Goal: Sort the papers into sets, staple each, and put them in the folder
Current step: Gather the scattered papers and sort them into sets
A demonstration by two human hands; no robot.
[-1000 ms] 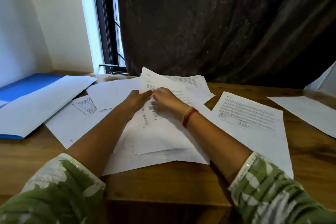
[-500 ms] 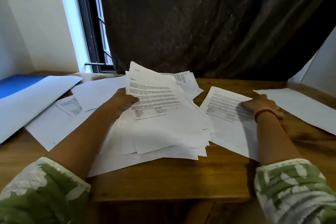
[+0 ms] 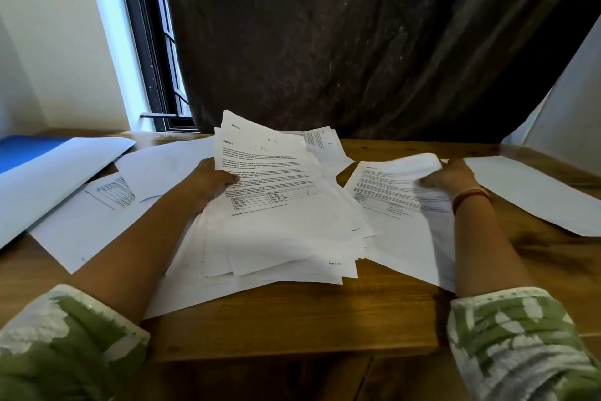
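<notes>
Sorting stage, early: no stapled set visible, no stapler in view, nothing seen going into the folder [image 3: 26, 150], which lies far left of the stack [image 3: 286, 218], blue, partly under a large white sheet [image 3: 58, 173]. The stack is the main pile, fanned and untidy, mid-surface, top page printed with text and a table. Left hand [image 3: 211, 179] grips the stack's left edge, thumb on the top page, fingers underneath, and that side is tipped up a bit. Right hand [image 3: 452, 177] is right of the stack, pinching the far edge of 1 printed sheet [image 3: 390, 205], which curls up off the surface [image 3: 292, 319]; the fingers are motion-blurred, so the exact hold is unclear, but it reads as a grasp. Further right of the stack is 1 blank sheet [image 3: 533, 195], lying flat. Left of the stack are several loose sheets [image 3: 97, 212], 1 showing a table and others blank side up. My read: piles are only starting to form around the stack, most pages are unsorted, and stapling and filing are all left. Versus 0.5 s ago: the right hand was pressed flat on that printed sheet, and now the sheet's far edge is raised and bent. The left hand's hold on the stack looks the same. 1.0 s ago both hands were together on top of the stack; the right one has since gone out to the right of it.
</notes>
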